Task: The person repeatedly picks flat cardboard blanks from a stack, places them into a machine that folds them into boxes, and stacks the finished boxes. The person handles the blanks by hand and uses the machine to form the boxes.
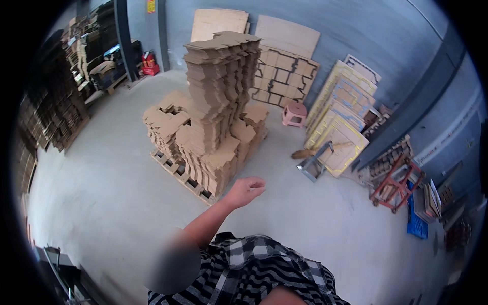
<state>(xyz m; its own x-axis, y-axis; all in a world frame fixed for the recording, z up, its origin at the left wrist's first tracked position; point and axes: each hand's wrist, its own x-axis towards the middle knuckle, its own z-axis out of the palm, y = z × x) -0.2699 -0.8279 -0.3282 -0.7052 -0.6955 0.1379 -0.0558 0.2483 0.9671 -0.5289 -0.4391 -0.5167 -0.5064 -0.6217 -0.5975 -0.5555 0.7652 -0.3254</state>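
My left hand [246, 192] is raised in front of my body, its fingers loosely curled and a small gap by the thumb. Nothing shows in it. Just beyond it stands a big pile of brown die-cut cardboard sheets [206, 165] on a wooden pallet [175, 175]; the hand looks apart from the pile. A tall column of the same sheets [218, 86] rises from the pile's middle. Of my right side only a bit of bare skin [283, 297] shows at the lower edge; my right hand is out of the picture.
Cutting-die boards [341, 109] lean on the wall at the right, near a pink stool [294, 114], a broom [303, 153] and a grey metal frame [315, 162]. A red metal frame [398, 184] stands further right. More stacked cardboard [53, 101] lines the left side. Red extinguishers [149, 63] stand by a pillar.
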